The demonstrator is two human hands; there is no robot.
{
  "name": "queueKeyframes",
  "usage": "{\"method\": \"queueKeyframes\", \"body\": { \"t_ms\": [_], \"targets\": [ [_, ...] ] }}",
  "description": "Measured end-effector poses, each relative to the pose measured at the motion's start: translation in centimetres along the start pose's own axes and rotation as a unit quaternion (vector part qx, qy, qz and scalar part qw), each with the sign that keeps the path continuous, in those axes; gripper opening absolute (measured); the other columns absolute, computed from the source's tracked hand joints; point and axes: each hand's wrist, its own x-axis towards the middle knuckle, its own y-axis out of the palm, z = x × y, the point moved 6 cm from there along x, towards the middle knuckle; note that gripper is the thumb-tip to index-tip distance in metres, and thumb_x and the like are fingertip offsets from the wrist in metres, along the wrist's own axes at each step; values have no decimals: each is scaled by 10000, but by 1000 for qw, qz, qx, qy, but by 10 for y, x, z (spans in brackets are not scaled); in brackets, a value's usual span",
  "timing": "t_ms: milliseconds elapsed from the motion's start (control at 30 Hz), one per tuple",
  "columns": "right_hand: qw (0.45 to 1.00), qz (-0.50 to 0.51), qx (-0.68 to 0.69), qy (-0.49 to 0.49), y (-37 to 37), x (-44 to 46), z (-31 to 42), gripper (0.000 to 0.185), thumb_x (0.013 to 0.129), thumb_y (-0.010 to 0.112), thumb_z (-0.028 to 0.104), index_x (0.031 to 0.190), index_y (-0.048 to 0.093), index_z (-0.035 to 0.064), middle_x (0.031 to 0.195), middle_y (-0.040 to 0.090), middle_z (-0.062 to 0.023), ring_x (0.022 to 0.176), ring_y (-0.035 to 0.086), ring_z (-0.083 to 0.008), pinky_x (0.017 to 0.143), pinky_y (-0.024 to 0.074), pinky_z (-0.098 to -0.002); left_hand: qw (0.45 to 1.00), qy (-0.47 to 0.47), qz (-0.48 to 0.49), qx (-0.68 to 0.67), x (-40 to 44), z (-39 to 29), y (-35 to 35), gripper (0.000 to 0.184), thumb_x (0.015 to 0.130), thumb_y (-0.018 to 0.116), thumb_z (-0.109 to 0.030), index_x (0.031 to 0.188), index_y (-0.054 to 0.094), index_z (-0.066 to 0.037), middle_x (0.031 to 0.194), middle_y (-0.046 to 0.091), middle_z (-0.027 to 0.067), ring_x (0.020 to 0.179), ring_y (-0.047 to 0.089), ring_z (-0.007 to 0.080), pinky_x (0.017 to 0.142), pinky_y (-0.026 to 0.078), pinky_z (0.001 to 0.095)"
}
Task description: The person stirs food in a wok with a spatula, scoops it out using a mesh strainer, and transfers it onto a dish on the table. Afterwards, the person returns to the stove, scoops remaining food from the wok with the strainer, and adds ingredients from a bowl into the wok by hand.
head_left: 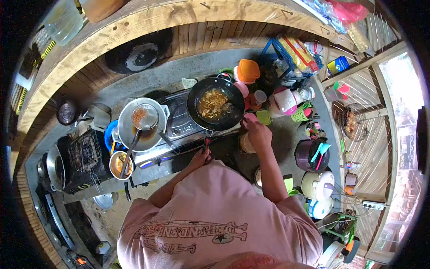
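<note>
A black frying pan [195, 96] sits on the gas stove [178, 117], with brown and yellow noodle-like strips [213, 103] cooking in it. My left hand [201, 158] is closed round the pan's handle [207, 143]. Over the pan's right rim, my right hand [258, 133] grips a dark spatula [230, 110], whose head lies among the food; its handle is mostly hidden by my fingers. Left of the pan stands a large metal pot [134, 145] with a strainer [147, 117] of reddish-brown bits and a long-handled ladle [128, 154] across it.
A small pot of orange food [120, 165] is near the counter's front edge, beside a blue basin [109, 134]. A charred grill rack [85, 150] lies farther left. Plastic containers [248, 70], a purple pot [308, 154] and a rice cooker [317, 184] line the right side.
</note>
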Motion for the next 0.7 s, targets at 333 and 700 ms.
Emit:
{"method": "queueKeyframes", "body": {
  "t_ms": [333,700],
  "targets": [
    [994,-1,56,92,54,51,-28,296,945,517,309,1185,628,176,803,700,-193,745,689,-392,666,535,-535,993,-14,3,119,-11,-23,0,372,1015,493,-442,1015,545,-73,677,537,-6,589,503,114,555,405,287],
    [988,-14,98,-116,17,-16,86,368,888,527,130,1240,632,153,999,652,-126,860,672,-317,678,560,-435,993,-6,-29,110,-9,-17,3,368,1016,503,-435,981,555,-73,672,525,-10,573,485,104,547,400,275]
  ]
}}
